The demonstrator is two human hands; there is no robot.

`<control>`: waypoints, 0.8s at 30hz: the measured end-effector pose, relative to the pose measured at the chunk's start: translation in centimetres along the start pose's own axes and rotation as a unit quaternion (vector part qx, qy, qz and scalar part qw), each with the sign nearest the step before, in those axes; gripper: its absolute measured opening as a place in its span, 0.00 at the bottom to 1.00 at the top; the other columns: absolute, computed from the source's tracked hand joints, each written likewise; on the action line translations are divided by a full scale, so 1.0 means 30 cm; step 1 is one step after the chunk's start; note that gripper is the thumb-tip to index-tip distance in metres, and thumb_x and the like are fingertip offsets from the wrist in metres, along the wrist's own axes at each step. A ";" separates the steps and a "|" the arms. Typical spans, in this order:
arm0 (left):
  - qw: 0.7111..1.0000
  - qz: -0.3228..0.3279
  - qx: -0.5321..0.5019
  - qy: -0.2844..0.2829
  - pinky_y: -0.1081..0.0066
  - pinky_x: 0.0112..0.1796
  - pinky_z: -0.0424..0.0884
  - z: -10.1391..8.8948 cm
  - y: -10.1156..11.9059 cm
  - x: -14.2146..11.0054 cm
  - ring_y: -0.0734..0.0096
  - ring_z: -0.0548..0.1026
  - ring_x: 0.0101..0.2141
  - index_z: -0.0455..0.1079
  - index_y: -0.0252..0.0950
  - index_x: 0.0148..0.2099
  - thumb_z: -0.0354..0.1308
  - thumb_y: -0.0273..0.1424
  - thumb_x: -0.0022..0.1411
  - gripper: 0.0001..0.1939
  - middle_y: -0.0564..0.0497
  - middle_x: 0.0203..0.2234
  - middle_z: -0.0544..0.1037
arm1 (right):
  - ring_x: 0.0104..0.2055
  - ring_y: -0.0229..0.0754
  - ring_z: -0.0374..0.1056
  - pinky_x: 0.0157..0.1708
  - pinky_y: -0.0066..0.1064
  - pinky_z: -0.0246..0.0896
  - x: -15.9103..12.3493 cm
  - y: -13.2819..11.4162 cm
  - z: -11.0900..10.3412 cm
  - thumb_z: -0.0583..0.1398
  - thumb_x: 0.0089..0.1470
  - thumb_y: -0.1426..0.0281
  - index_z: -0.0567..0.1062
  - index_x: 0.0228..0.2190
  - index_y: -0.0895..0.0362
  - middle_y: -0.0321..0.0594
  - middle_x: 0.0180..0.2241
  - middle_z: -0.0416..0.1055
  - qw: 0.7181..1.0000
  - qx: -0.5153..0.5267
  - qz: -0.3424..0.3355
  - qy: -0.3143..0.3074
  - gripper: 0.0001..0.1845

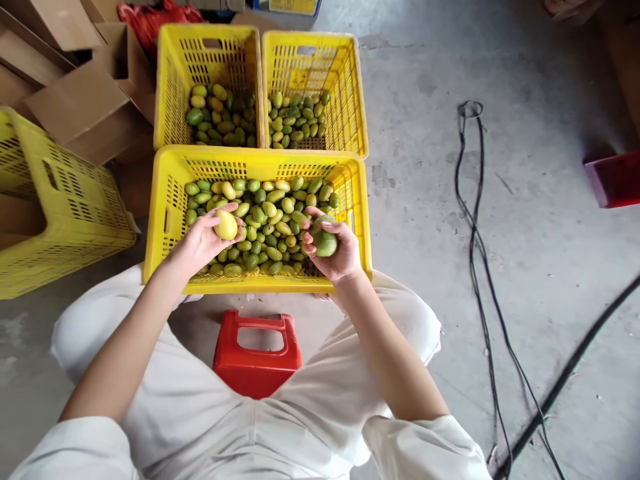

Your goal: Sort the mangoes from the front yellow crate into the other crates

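My left hand is closed around a smooth yellow oval fruit, above the left part of the front yellow crate. Over the crate's right part, my right hand grips a larger-looking green fruit; my fingers and thumb cover part of it, and I cannot tell whether a second one is with it. Below both hands, the crate holds a pile of green and yellowish oval fruit. The exact kind of fruit is not certain from this view.
Behind stand a left yellow crate and a right one, both with similar fruit. Another yellow crate and cardboard boxes are at left. A red stool is between my legs. Black cables lie on the floor.
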State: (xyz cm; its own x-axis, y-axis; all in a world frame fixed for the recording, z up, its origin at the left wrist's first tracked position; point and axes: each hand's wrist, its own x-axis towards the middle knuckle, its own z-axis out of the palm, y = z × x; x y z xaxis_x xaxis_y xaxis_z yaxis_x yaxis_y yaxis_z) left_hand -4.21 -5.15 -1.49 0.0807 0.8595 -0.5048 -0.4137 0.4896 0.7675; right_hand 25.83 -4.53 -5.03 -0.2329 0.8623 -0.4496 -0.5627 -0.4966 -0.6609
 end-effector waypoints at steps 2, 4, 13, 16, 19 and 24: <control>1.000 -0.018 0.017 -0.010 0.56 0.54 0.90 -0.005 -0.002 -0.002 0.53 0.91 0.47 0.87 0.37 0.57 0.82 0.36 0.63 0.21 0.43 0.44 0.90 | 0.33 0.45 0.76 0.30 0.36 0.80 0.002 -0.001 -0.005 0.79 0.54 0.53 0.83 0.44 0.47 0.35 0.35 0.83 1.000 -0.004 0.004 0.009 0.21; 0.999 -0.025 0.040 -0.024 0.57 0.52 0.90 -0.011 0.000 -0.004 0.53 0.91 0.46 0.86 0.38 0.54 0.86 0.36 0.61 0.23 0.42 0.45 0.91 | 0.37 0.49 0.81 0.37 0.42 0.86 0.002 -0.002 -0.003 0.79 0.54 0.49 0.84 0.44 0.47 0.38 0.37 0.85 1.000 0.013 0.004 0.018 0.23; 1.000 -0.021 0.007 0.000 0.78 0.29 0.74 -0.012 0.051 -0.005 0.73 0.79 0.30 0.74 0.41 0.37 0.82 0.23 0.41 0.23 0.56 0.29 0.80 | 0.55 0.54 0.89 0.58 0.46 0.89 -0.014 0.025 0.045 0.86 0.50 0.56 0.87 0.52 0.45 0.38 0.48 0.92 0.999 -0.021 -0.014 -0.032 0.31; 0.999 -0.025 0.025 0.029 0.75 0.31 0.79 -0.018 0.044 -0.002 0.68 0.84 0.32 0.85 0.39 0.47 0.82 0.28 0.48 0.23 0.50 0.35 0.87 | 0.44 0.45 0.84 0.47 0.37 0.86 -0.011 0.035 0.038 0.90 0.46 0.55 0.86 0.50 0.46 0.33 0.41 0.87 1.000 -0.021 -0.010 -0.018 0.34; 0.999 -0.021 0.032 0.035 0.76 0.26 0.74 -0.028 0.037 0.002 0.71 0.80 0.27 0.84 0.38 0.44 0.85 0.31 0.54 0.17 0.50 0.29 0.84 | 0.41 0.43 0.82 0.45 0.36 0.86 -0.006 0.038 0.025 0.90 0.43 0.59 0.83 0.46 0.46 0.30 0.37 0.84 1.000 -0.001 -0.001 -0.008 0.34; 0.999 -0.045 0.011 0.019 0.81 0.21 0.60 -0.013 0.046 0.006 0.83 0.65 0.19 0.70 0.39 0.31 0.90 0.30 0.56 0.27 0.59 0.21 0.70 | 0.37 0.40 0.80 0.36 0.31 0.83 -0.008 0.031 0.025 0.92 0.40 0.61 0.82 0.45 0.47 0.31 0.40 0.86 0.999 0.019 0.011 -0.023 0.36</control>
State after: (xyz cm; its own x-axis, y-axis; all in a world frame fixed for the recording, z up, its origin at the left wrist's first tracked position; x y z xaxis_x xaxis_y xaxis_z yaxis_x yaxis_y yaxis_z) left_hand -5.14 -4.38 -0.67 0.0825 0.8060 -0.5862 -0.3855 0.5682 0.7270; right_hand 24.76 -5.12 -5.11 -0.2822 0.8552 -0.4347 -0.5859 -0.5124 -0.6278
